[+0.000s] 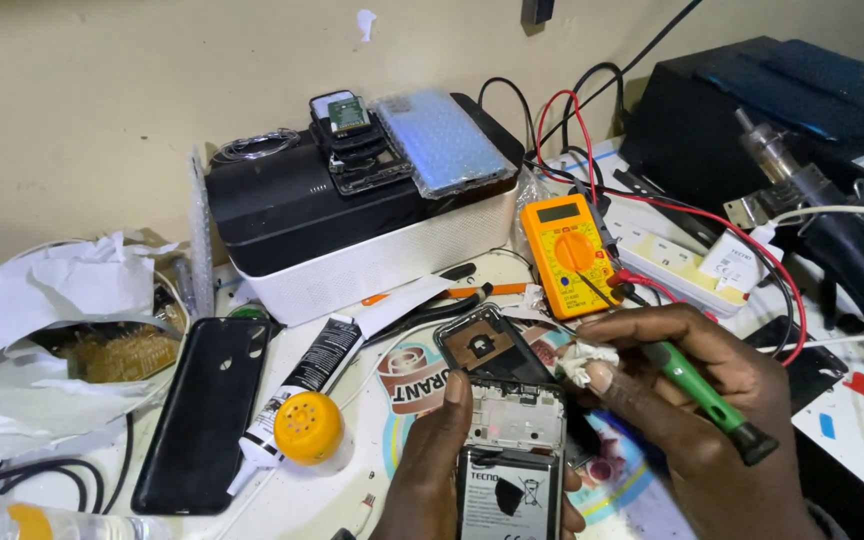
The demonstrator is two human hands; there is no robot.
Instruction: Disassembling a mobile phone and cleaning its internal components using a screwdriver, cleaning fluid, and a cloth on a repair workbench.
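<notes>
My left hand (430, 470) grips an opened phone (510, 450) from its left side, thumb on the frame edge; the phone's back is off, showing the circuit board and a dark battery. My right hand (697, 400) holds a green-handled screwdriver (704, 390) across the palm and pinches a small wad of white tissue (584, 362) at the phone's upper right corner. A detached inner cover piece (480, 342) lies just above the phone.
A black phone back cover (204, 410) lies at left beside a black glue tube (304, 378) and a yellow round cap (308, 428). An orange multimeter (564, 252) with red and black leads sits behind. A black-and-white box (352, 220) carries phone parts. Crumpled paper (52, 300) is at far left.
</notes>
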